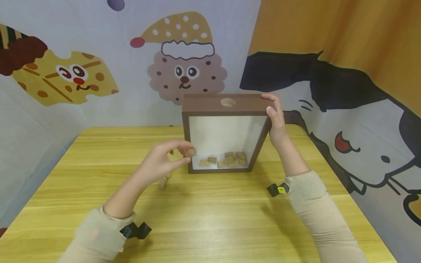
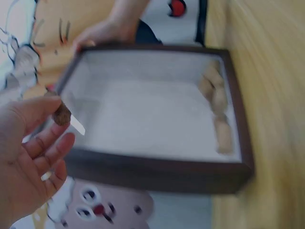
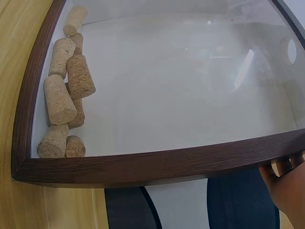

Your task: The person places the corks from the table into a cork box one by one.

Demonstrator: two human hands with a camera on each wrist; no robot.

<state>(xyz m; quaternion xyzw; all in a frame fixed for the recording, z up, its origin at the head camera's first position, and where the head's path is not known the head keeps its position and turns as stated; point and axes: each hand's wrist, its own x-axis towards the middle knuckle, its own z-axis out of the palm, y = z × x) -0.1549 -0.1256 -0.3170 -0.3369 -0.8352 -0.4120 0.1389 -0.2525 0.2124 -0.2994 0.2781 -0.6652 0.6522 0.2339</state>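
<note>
A dark brown wooden shadow box (image 1: 217, 104) with a clear front stands upright on the table, a round hole in its top. Several corks (image 3: 59, 100) lie along its bottom inside. My left hand (image 1: 162, 160) pinches a cork (image 2: 62, 114) between thumb and fingers, in front of the box's left side in the head view. With my right hand (image 1: 277, 122) I grip the box's upper right corner, the fingers over the top. On the table below my left hand lies another cork (image 1: 163, 181), partly hidden by that hand.
The box stands toward the far side of a yellow wood-grain table (image 1: 210, 223). Close behind hangs a cloth (image 1: 131, 22) printed with cartoon figures, which continues along the right side. Each sleeve carries a small black camera (image 1: 136, 231) at the wrist.
</note>
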